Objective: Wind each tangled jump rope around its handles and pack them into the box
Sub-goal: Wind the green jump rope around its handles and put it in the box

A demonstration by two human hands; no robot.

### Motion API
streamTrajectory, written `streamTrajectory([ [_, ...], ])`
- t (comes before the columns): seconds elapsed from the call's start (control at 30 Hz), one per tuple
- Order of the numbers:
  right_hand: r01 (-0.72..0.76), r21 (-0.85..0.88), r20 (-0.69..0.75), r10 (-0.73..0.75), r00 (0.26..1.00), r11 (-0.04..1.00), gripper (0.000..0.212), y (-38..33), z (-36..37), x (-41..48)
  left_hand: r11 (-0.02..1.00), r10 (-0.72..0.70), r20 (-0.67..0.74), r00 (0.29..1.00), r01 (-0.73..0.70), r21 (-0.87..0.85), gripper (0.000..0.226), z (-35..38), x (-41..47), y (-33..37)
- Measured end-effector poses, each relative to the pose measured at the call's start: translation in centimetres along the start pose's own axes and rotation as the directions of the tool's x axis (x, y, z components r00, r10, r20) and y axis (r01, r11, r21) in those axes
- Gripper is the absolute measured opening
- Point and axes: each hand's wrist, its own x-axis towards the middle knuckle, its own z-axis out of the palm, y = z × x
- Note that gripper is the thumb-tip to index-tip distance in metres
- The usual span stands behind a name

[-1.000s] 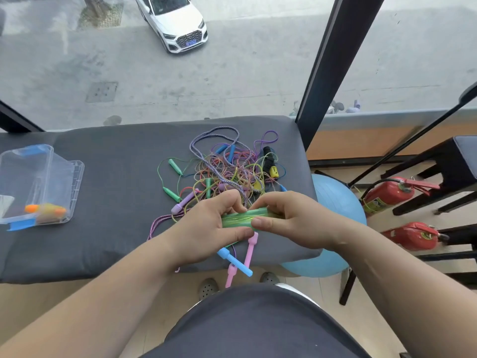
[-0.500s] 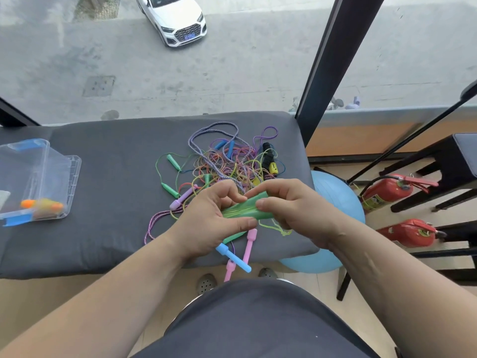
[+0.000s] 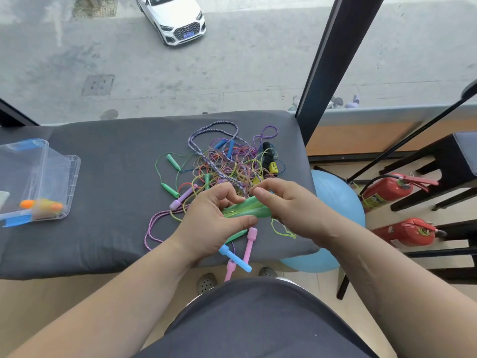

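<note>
Gripping the green handles (image 3: pixel 246 210) from both ends. Left hand (image 3: pixel 211 220) curled round the left end, thumb beneath, fingers over the top. Right hand (image 3: pixel 291 208) closed on the right end, thumb on top, fingers tucked under and out of sight.

Number of handles in the bundle unreadable, amount of wound cord likewise, both ends buried in the palms. Bundle held just above the near part of the grey cushion (image 3: pixel 103 202), in front of the rope tangle (image 3: pixel 232 164).

Trailing below the right hand, a loose loop of yellow-green cord (image 3: pixel 282 229). Partly hidden under the left wrist, pink handles (image 3: pixel 251 240) and a blue handle (image 3: pixel 235 257), overhanging the cushion edge.

Far left on the cushion, clear box (image 3: pixel 73 177), cut off by the frame, with a blurred orange-handled rope (image 3: pixel 41 205) inside. Both forearms reaching in from the bottom corners.
</note>
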Motion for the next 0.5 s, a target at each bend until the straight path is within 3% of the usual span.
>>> streamTrajectory([
  [0.07, 0.027, -0.149, -0.045, -0.034, 0.998, 0.988, 0.021, -0.3, -0.6, -0.1, 1.0, -0.022, 0.001, 1.0, 0.022, -0.003, 0.037, -0.2, 0.0, -0.1],
  [0.2, 0.104, -0.526, -0.071, -0.165, 0.984, 0.844, 0.024, -0.9, -1.3, -1.1, 0.998, -0.051, -0.056, 0.997, 0.049, -0.033, 0.034, -1.0, 0.5, -0.3],
  [0.33, 0.23, -0.57, -0.083, -0.334, 0.939, 0.789, 0.026, -0.4, -1.1, -1.6, 0.983, -0.09, -0.055, 0.994, 0.08, -0.164, 0.033, -1.3, 0.6, 0.7],
  [0.5, 0.39, -0.542, 0.045, -0.437, 0.898, 0.745, 0.02, 1.6, -1.5, -1.1, 0.922, -0.116, 0.087, 0.989, 0.14, -0.361, 0.031, -1.8, 0.1, 1.3],
])
